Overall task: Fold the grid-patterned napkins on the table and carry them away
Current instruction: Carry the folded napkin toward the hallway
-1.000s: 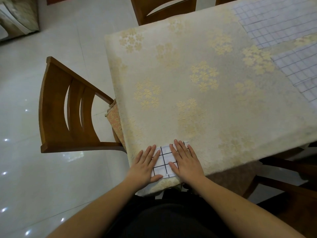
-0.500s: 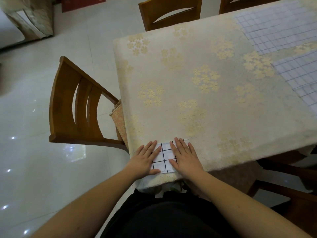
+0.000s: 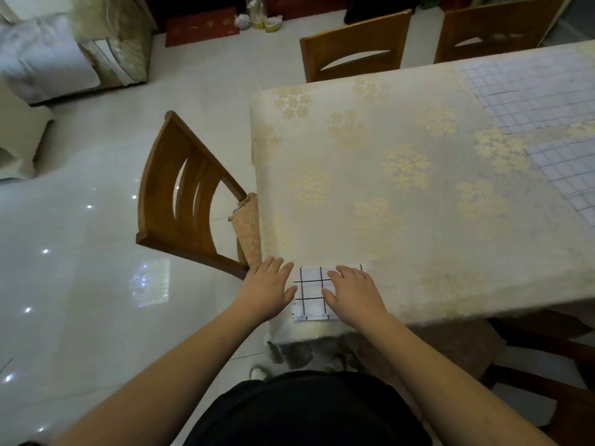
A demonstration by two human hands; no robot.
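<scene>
A small folded white napkin with black grid lines (image 3: 311, 296) lies at the near left corner of the table (image 3: 402, 194), which wears a cream cloth with gold flowers. My left hand (image 3: 267, 289) lies flat at the napkin's left edge, fingers straight. My right hand (image 3: 354, 291) presses flat on the napkin's right half. Two more grid-patterned napkins lie unfolded at the far right: one at the far edge (image 3: 528, 88) and one nearer (image 3: 570, 169).
A wooden chair (image 3: 186, 201) stands at the table's left side, tucked against the cloth. Two more chairs (image 3: 354, 49) stand at the far side, and another (image 3: 547, 381) at my right. A glossy white tile floor (image 3: 96, 268) spreads to the left, with a sofa at the far left.
My head has lifted, so more of the room shows. My left hand has slid off the napkin to its left edge; the right hand stays pressed on it.
</scene>
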